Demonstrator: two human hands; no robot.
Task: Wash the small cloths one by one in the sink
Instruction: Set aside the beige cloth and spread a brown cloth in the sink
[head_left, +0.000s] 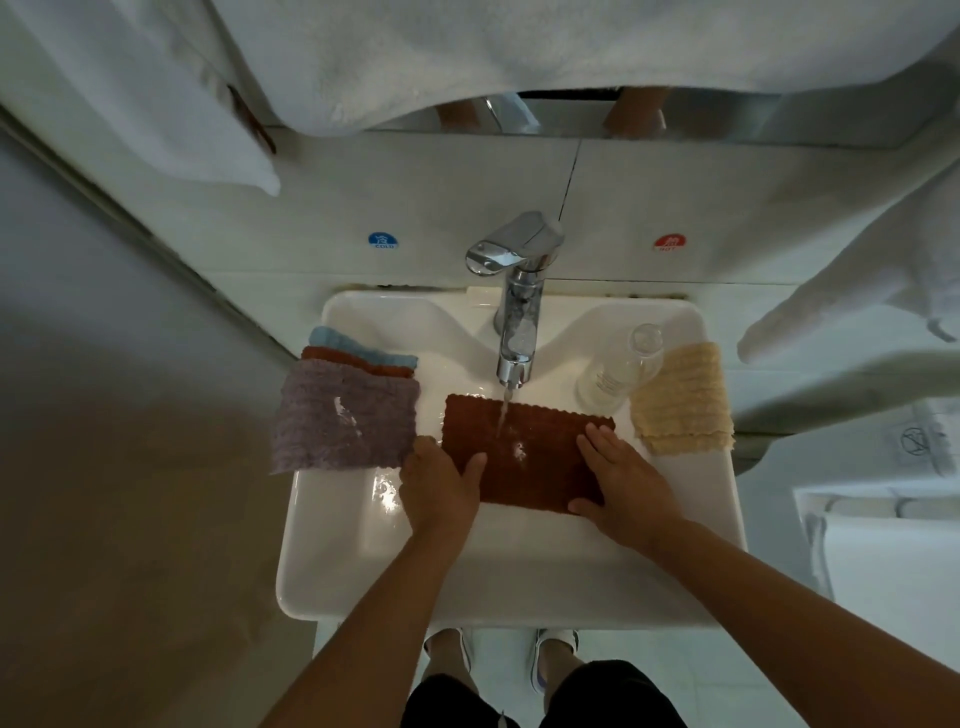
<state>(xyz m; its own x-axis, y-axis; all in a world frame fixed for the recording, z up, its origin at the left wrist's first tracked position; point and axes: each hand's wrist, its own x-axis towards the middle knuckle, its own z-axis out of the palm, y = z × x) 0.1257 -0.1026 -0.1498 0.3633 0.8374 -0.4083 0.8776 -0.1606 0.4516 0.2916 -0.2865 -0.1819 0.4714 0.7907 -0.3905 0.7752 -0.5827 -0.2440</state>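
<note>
Cloths number five in the head view. One brown cloth (524, 457) is held spread flat over the white sink (332, 561), under a thin stream of water (503, 415) running from the chrome tap (514, 291). Its left edge is gripped by the left hand (441, 483), thumb on top, and its right edge is held by the right hand (623, 488), fingers laid over it. On the sink's left rim three cloths are stacked: purple cloth (343, 415) on top, orange cloth (353, 361) and blue cloth (358, 348) showing behind it. One yellow cloth (680, 400) lies on the right rim, just beside a clear bottle (618, 369). On the wall two round stickers are seen: a blue sticker (382, 240) reading "COLD" and a red sticker (669, 242) reading "HOT".
</note>
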